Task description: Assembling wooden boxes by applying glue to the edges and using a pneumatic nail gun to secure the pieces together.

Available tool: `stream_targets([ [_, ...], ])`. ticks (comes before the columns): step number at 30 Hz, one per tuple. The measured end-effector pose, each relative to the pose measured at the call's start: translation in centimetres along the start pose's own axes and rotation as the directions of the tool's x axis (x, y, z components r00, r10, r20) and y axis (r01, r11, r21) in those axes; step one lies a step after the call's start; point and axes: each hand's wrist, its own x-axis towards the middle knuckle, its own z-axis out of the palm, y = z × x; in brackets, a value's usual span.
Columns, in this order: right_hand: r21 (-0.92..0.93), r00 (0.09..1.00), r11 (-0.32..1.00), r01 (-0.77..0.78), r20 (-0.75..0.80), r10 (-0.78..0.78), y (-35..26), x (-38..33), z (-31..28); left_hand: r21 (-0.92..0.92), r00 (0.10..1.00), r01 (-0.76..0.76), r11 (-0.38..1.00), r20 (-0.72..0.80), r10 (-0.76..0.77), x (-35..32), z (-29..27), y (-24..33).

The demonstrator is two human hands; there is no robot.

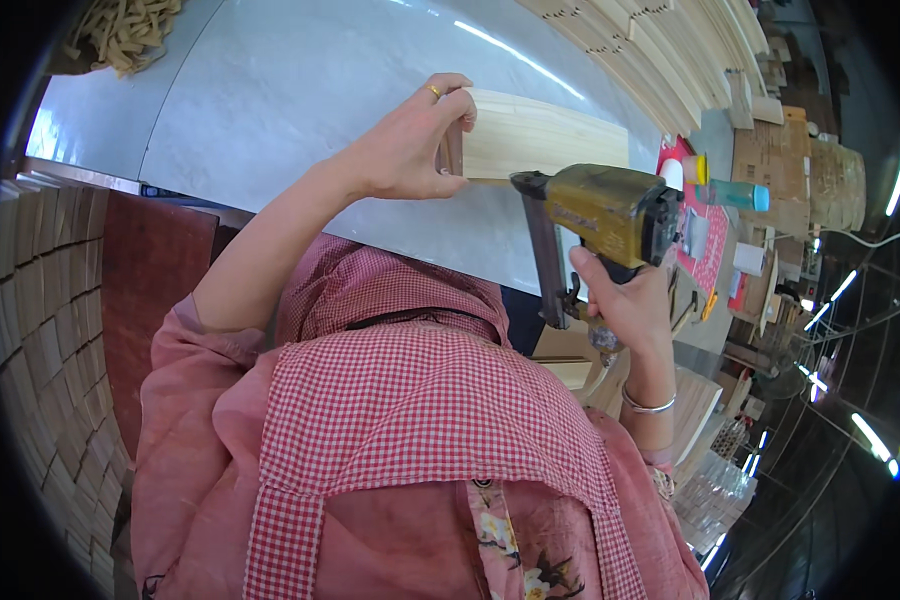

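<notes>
Worker's left hand (410,145) clasps one end of the pale wooden board (550,128) on the grey worktable (280,90); right hand (633,308) grips a pneumatic nail gun (608,208), nose near board.

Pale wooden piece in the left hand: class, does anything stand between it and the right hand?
Yes: the yellow nail gun, gripped by the right hand, lies between that hand and the pale wooden piece. Its upper end overlaps the piece's near edge in this view; whether they touch, I cannot tell.
</notes>
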Motion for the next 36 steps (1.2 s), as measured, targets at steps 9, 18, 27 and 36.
stream_targets([
  [9, -0.057, 0.995, 0.998, -0.020, 0.095, 0.026, -1.4, 0.3, 1.9, 0.011, 0.996, -0.049, 0.999, -0.075, 0.049, 0.0, 1.0, -0.7],
  [18, -0.069, 0.991, 0.994, -0.082, 0.096, 0.088, -2.2, 0.4, 2.2, -0.016, 0.998, -0.017, 1.000, -0.067, 0.016, -0.1, 1.1, -0.8],
  [27, -0.125, 0.992, 0.987, 0.097, 0.095, -0.085, -3.9, 1.6, 2.1, -0.088, 0.991, -0.059, 0.994, -0.123, 0.048, -0.5, 1.2, -1.4],
  [36, -0.182, 0.994, 0.983, 0.037, 0.112, -0.016, -4.7, 3.9, 2.5, -0.121, 0.994, 0.048, 0.991, -0.092, -0.059, -0.9, 1.4, -1.7],
])
